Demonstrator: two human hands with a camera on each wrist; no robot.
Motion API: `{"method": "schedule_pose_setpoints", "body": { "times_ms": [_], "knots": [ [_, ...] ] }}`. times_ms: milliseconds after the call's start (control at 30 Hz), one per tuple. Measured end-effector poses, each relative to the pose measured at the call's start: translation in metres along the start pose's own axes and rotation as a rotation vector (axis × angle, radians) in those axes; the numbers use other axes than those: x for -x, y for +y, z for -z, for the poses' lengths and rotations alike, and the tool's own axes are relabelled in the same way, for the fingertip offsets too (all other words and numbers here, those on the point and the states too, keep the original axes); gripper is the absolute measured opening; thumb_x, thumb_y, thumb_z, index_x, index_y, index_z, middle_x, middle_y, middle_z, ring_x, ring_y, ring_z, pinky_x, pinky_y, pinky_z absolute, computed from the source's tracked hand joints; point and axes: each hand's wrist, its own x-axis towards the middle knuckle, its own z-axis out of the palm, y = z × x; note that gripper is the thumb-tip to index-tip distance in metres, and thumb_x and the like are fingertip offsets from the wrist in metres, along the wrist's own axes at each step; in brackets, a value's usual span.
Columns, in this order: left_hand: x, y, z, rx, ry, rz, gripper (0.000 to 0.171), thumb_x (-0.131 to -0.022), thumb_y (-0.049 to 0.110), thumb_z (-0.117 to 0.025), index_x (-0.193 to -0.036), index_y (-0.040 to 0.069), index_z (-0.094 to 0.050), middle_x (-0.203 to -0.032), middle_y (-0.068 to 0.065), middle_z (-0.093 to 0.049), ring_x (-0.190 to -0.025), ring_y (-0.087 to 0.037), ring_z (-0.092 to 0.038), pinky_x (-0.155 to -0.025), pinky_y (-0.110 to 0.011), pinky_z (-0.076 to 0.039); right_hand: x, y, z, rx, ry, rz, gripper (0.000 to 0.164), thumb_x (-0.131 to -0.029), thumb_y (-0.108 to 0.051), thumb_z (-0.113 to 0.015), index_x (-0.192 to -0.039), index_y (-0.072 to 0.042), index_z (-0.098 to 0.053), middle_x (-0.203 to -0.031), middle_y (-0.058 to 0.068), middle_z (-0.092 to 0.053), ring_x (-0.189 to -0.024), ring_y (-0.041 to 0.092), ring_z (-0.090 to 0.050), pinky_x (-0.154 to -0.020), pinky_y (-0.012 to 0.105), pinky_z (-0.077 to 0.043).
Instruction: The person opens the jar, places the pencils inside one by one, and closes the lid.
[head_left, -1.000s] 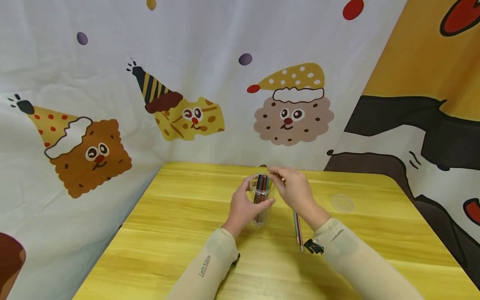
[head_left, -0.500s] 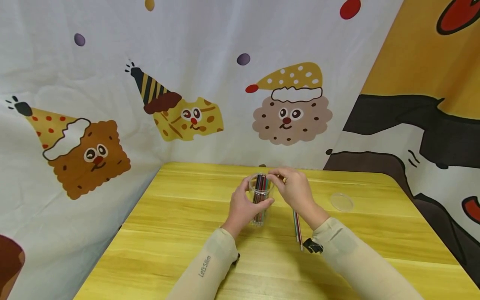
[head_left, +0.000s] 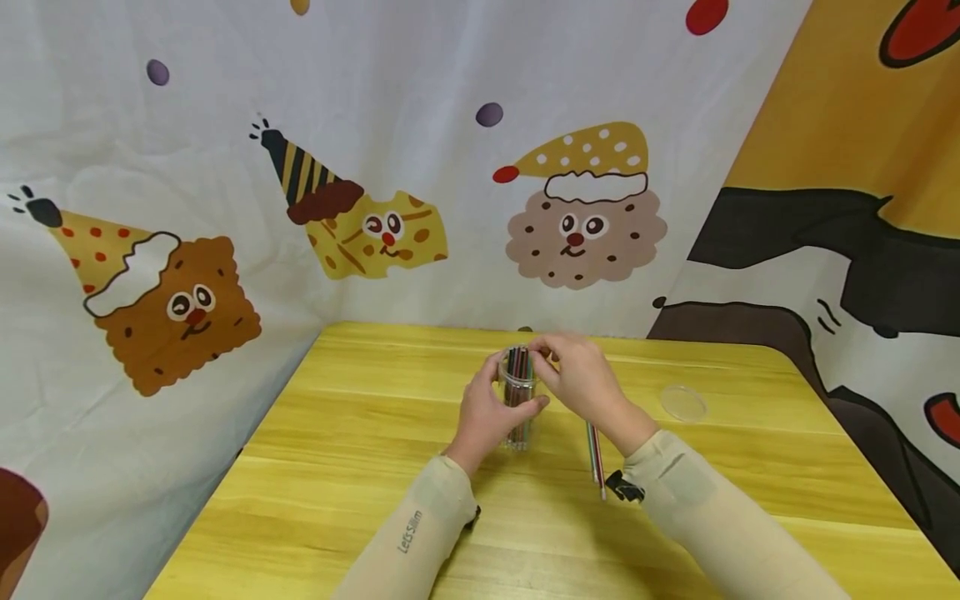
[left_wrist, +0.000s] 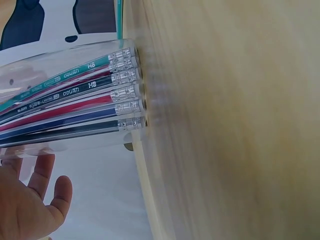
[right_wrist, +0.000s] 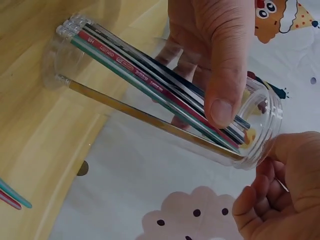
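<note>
An upright clear plastic jar (right_wrist: 165, 120) holds several pencils (left_wrist: 65, 92), their silver-banded ends at the bottom. Around its left side, my left hand (head_left: 487, 412) grips it, with the thumb across the front. Some fingers of that hand show beside the jar in the left wrist view. At the mouth, my right hand (head_left: 581, 379) pinches the rim with thumb and curled fingers; its fingertips are partly hidden. A gold pencil (right_wrist: 150, 120) leans apart from the bunch, its upper end near the right hand. A few loose pencils (head_left: 596, 458) lie beneath the right wrist.
A clear round lid (head_left: 684, 403) lies on the wooden table (head_left: 360, 467), right of the hands. Behind the table hangs a cartoon-printed cloth (head_left: 420, 100). The table's far edge is just beyond the jar.
My right hand has shifted slightly left at the jar's mouth, and the pencil tops lean a little further left. The left hand keeps its hold.
</note>
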Motion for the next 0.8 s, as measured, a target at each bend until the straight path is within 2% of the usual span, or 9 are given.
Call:
{"method": "schedule_pose_setpoints", "body": {
  "times_ms": [167, 233, 300, 367, 433, 533, 600, 700, 800],
  "knots": [
    [0.0, 0.002, 0.0, -0.029, -0.005, 0.019, 0.087, -0.081, 0.054, -0.092, -0.154, 0.036, -0.05, -0.134, 0.003, -0.067, -0.123, -0.024, -0.063, -0.108, -0.056, -0.053, 0.003, 0.008, 0.007, -0.054, 0.057, -0.085, 0.014, -0.106, -0.018, -0.068, -0.11, -0.007, -0.077, -0.093, 0.006, -0.075, -0.081, 0.021, -0.068, -0.067, 0.033, -0.056],
    [0.001, 0.002, 0.0, -0.042, -0.002, 0.024, 0.088, -0.081, 0.054, -0.092, -0.155, 0.033, -0.05, -0.134, 0.002, -0.067, -0.124, -0.025, -0.064, -0.108, -0.055, -0.053, 0.004, 0.019, 0.011, -0.088, 0.072, -0.137, 0.016, -0.106, -0.018, -0.067, -0.11, -0.005, -0.076, -0.09, 0.008, -0.074, -0.076, 0.021, -0.065, -0.065, 0.032, -0.053],
    [0.0, 0.002, 0.001, -0.052, 0.003, 0.025, 0.088, -0.081, 0.053, -0.092, -0.155, 0.031, -0.05, -0.134, 0.001, -0.067, -0.124, -0.025, -0.064, -0.109, -0.055, -0.053, 0.007, 0.037, 0.012, -0.112, 0.049, -0.21, 0.018, -0.106, -0.017, -0.067, -0.11, -0.002, -0.075, -0.091, 0.012, -0.075, -0.076, 0.024, -0.066, -0.067, 0.035, -0.055],
    [0.0, 0.003, 0.001, -0.057, 0.007, 0.03, 0.088, -0.081, 0.053, -0.092, -0.155, 0.031, -0.05, -0.133, 0.002, -0.067, -0.124, -0.024, -0.064, -0.109, -0.055, -0.053, 0.014, 0.058, 0.013, -0.102, -0.038, -0.301, 0.022, -0.106, -0.019, -0.067, -0.112, 0.001, -0.074, -0.096, 0.017, -0.076, -0.082, 0.029, -0.069, -0.072, 0.041, -0.058],
    [0.0, 0.003, 0.001, -0.06, 0.01, 0.037, 0.088, -0.081, 0.053, -0.092, -0.155, 0.031, -0.05, -0.133, 0.003, -0.067, -0.124, -0.023, -0.063, -0.108, -0.055, -0.053, 0.024, 0.079, 0.01, -0.075, -0.179, -0.394, 0.029, -0.106, -0.022, -0.066, -0.116, 0.005, -0.074, -0.105, 0.022, -0.077, -0.091, 0.034, -0.073, -0.078, 0.047, -0.061],
    [0.001, 0.003, 0.001, -0.065, 0.011, 0.05, 0.088, -0.081, 0.053, -0.092, -0.155, 0.032, -0.05, -0.133, 0.003, -0.066, -0.124, -0.023, -0.063, -0.108, -0.055, -0.054, 0.041, 0.103, 0.0, -0.027, -0.419, -0.516, 0.039, -0.106, -0.027, -0.067, -0.123, 0.008, -0.071, -0.118, 0.026, -0.075, -0.103, 0.038, -0.073, -0.085, 0.05, -0.062],
    [0.001, 0.003, 0.001, -0.067, 0.012, 0.052, 0.089, -0.081, 0.053, -0.093, -0.156, 0.031, -0.05, -0.134, 0.003, -0.066, -0.125, -0.023, -0.063, -0.108, -0.056, -0.054, 0.05, 0.112, -0.008, -0.023, -0.523, -0.568, 0.044, -0.105, -0.029, -0.068, -0.126, 0.009, -0.069, -0.124, 0.027, -0.074, -0.106, 0.037, -0.072, -0.086, 0.049, -0.061],
    [0.001, 0.004, 0.0, -0.068, 0.014, 0.051, 0.089, -0.081, 0.053, -0.093, -0.155, 0.031, -0.05, -0.134, 0.002, -0.067, -0.125, -0.023, -0.063, -0.108, -0.056, -0.054, 0.058, 0.119, -0.017, -0.028, -0.584, -0.626, 0.046, -0.102, -0.029, -0.073, -0.126, 0.01, -0.068, -0.126, 0.027, -0.072, -0.105, 0.034, -0.071, -0.086, 0.047, -0.061],
    [0.002, 0.004, -0.001, -0.072, 0.017, 0.05, 0.088, -0.08, 0.053, -0.093, -0.155, 0.031, -0.05, -0.134, 0.002, -0.067, -0.124, -0.023, -0.063, -0.107, -0.056, -0.054, 0.062, 0.121, -0.021, -0.027, -0.597, -0.626, 0.045, -0.099, -0.026, -0.077, -0.125, 0.01, -0.068, -0.128, 0.027, -0.072, -0.107, 0.035, -0.071, -0.09, 0.048, -0.061]
  ]
}}
